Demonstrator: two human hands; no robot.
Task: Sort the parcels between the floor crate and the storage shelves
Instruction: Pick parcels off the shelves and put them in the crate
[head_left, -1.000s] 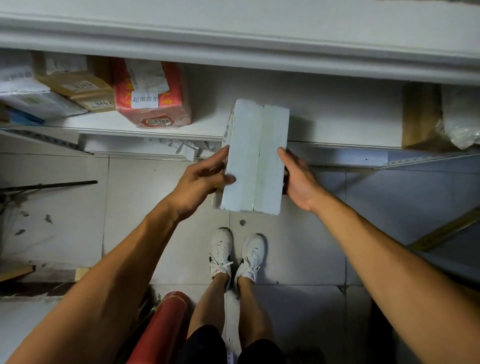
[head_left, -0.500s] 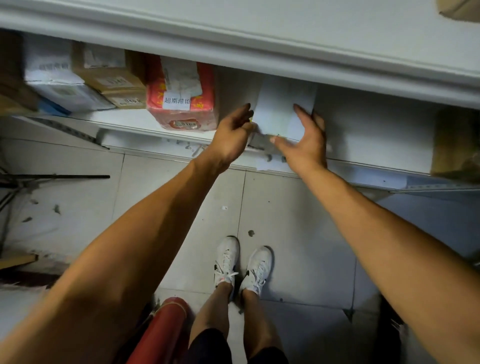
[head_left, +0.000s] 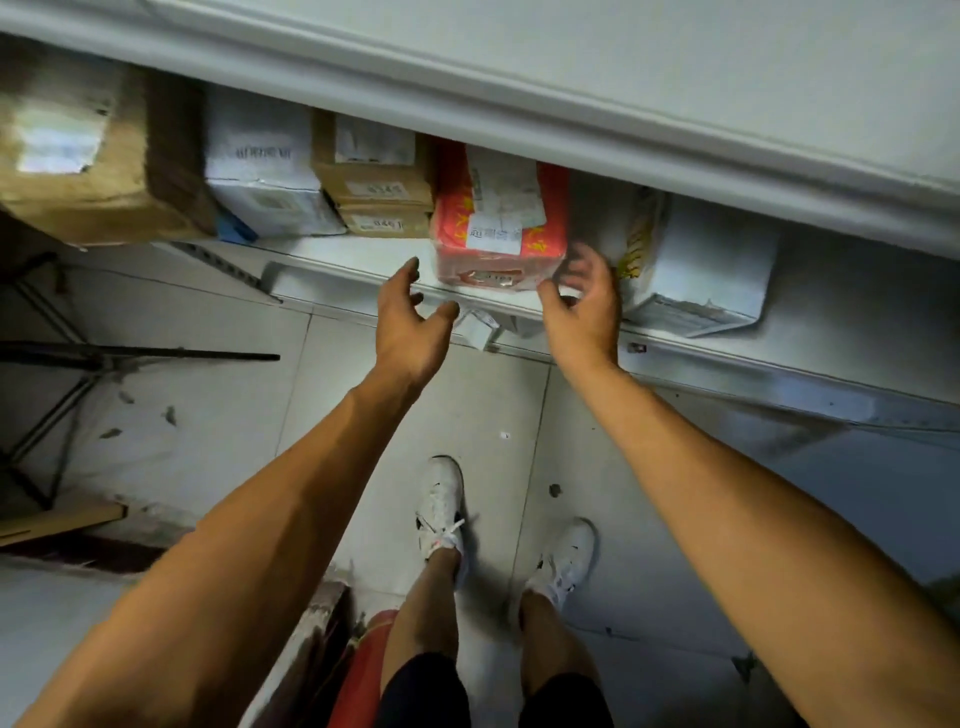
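White parcel (head_left: 711, 265): lies on the lower shelf (head_left: 358, 262), its near end at the shelf's front edge, a yellow-printed side facing left. No hand touches it.

Red parcel (head_left: 498, 228): stands just left of the white parcel on the same shelf, with white paper labels on its top and front.

Right hand (head_left: 584, 306): held in front of the shelf edge between the red and white parcels, fingers loosely spread and slightly curled, grasping nothing. Motion blur obscures whether the fingertips brush the red parcel's corner.

Left hand (head_left: 410, 325): held in front of the shelf edge, just left of the red parcel, fingers parted and relaxed, thumb out to the right, empty.

Further left on the shelf: two stacked brown cartons (head_left: 376, 182), a white box (head_left: 265, 182), and a large brown carton (head_left: 88, 156) at the far left.

Upper shelf (head_left: 571, 78): overhangs the row of parcels.

Below: the person's white shoes (head_left: 441, 506) on a tiled floor (head_left: 208, 415); a red cylinder (head_left: 363, 670) beside the left leg; a dark tripod (head_left: 78, 364) at left.
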